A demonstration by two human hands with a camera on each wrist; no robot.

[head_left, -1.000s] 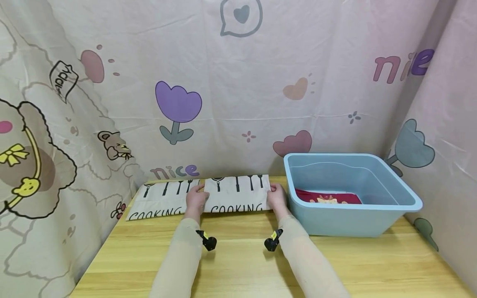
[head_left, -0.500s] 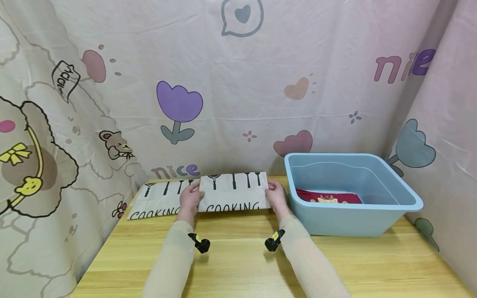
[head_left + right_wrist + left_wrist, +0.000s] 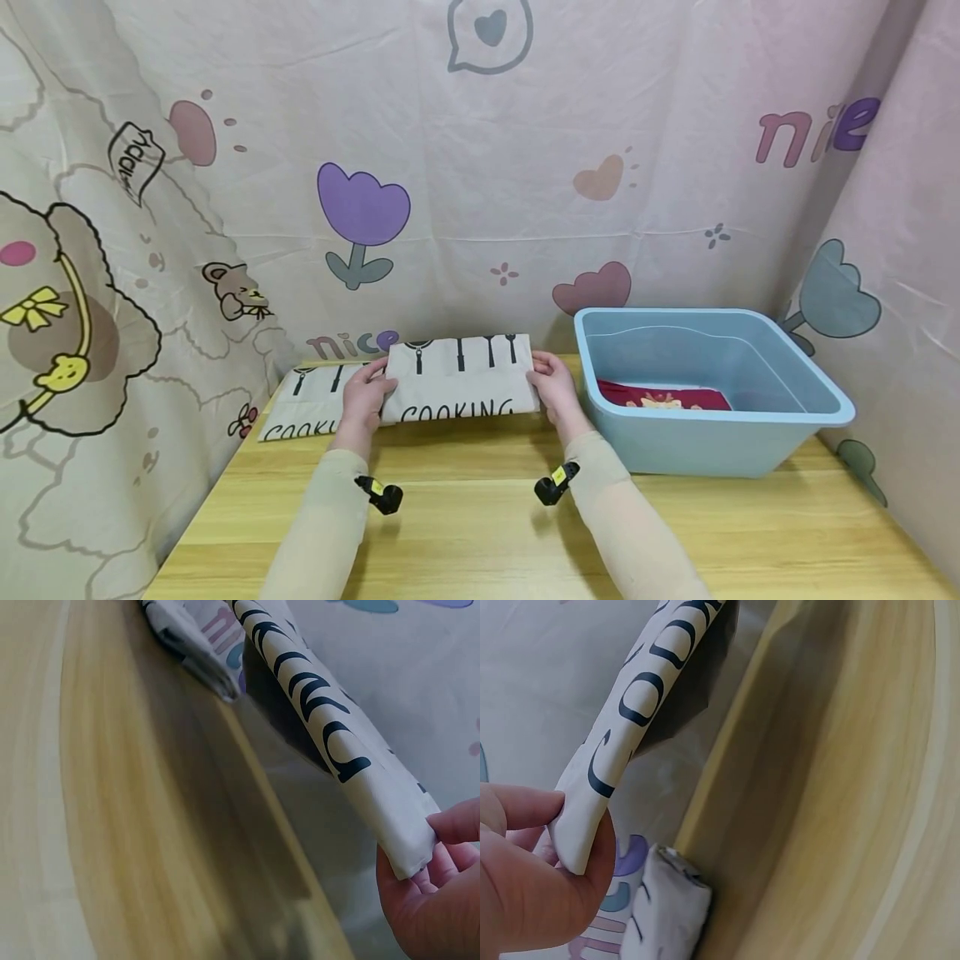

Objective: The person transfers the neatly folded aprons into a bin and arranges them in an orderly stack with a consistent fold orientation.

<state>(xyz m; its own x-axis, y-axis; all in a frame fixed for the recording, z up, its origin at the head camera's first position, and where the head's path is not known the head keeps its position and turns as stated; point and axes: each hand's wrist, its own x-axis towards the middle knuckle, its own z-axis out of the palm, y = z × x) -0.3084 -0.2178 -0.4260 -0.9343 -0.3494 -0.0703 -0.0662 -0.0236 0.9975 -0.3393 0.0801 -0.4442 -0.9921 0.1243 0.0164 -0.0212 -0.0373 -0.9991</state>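
Head view: you're pinching the folded COOKING cloth (image 3: 459, 383) by its ends, left hand (image 3: 363, 402) and right hand (image 3: 555, 390), holding it up off the table (image 3: 465, 525). Another printed cloth (image 3: 300, 407) is lying leftward, its right end kinda hard to make out.

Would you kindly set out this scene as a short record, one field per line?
held cloth: white, printed COOKING, above the table
left hand: pinches the cloth's left end
right hand: pinches its right end
second cloth: similar print, on the table at left, partly hidden
tub: light blue, on the table at right
red cloth: inside the tub
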